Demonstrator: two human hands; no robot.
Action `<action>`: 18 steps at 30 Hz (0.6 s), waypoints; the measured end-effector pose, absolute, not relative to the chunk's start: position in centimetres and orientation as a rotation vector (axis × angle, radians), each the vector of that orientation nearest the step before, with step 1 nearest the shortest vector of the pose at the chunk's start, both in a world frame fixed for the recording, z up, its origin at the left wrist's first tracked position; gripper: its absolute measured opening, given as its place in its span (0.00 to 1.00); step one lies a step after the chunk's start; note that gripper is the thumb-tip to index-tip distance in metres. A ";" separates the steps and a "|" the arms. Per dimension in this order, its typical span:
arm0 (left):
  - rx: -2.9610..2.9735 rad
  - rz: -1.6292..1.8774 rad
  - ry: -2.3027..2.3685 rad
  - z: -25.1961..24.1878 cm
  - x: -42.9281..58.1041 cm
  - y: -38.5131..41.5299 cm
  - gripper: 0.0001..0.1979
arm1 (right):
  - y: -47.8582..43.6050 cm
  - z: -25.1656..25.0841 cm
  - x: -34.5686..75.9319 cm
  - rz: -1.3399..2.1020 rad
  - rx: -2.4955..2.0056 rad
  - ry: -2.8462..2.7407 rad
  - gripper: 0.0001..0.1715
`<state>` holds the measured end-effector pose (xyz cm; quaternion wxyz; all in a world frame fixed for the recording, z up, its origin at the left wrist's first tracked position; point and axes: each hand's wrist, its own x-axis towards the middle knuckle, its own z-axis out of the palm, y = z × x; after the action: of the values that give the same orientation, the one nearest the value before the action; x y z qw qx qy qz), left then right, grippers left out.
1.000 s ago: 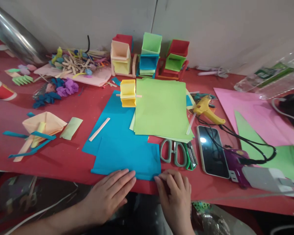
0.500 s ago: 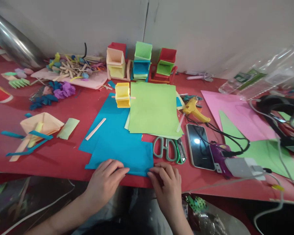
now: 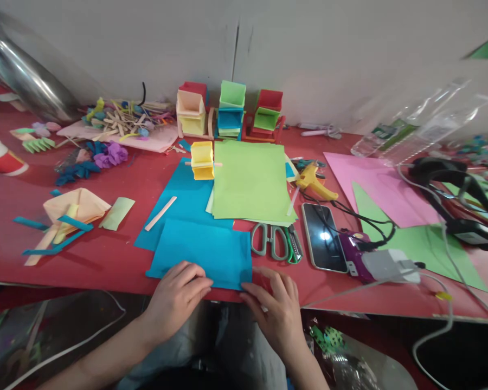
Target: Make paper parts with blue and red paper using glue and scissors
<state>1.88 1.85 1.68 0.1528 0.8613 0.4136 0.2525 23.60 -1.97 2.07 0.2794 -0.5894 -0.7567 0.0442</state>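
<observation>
A sheet of blue paper point(image 3: 201, 249) lies at the near edge of the red table, with a narrow fold along its near side. My left hand point(image 3: 179, 292) rests on that folded edge, its fingers curled and the thumb against them. At the near right corner, my right hand point(image 3: 274, 303) pinches the edge between thumb and index finger, the other fingers bent above the table. Under the sheet's far side lies another blue sheet point(image 3: 191, 189), bearing a thin pale paper strip point(image 3: 160, 213). Grey-handled scissors point(image 3: 269, 241) and a green utility knife point(image 3: 295, 245) lie to the right.
Light green sheets point(image 3: 250, 179) lie beyond, beside a small yellow paper box piece point(image 3: 202, 161). A phone point(image 3: 324, 236), yellow glue gun point(image 3: 315, 183) and purple power strip point(image 3: 360, 254) with cables are on the right. A peach paper construction point(image 3: 75, 208) sits left.
My right hand's fingers have lifted and spread slightly at the paper's corner. My left hand stays on the fold. The camera view has shifted a little.
</observation>
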 end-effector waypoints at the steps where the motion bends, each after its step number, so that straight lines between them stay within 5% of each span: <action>1: 2.471 0.714 1.185 1.7 1.8 1.8 0.05 | -2.0 2.0 23.7 0.134 -1.584 -2.030 0.07; 18: 2.480 0.366 1.227 3.5 1.5 3.2 0.12 | -1.4 2.5 22.6 0.297 -1.835 -1.823 0.10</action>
<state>1.47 3.25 3.50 0.1743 0.8750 0.4328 0.1292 22.61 -1.43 2.51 0.2659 -0.6794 -0.6750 0.1099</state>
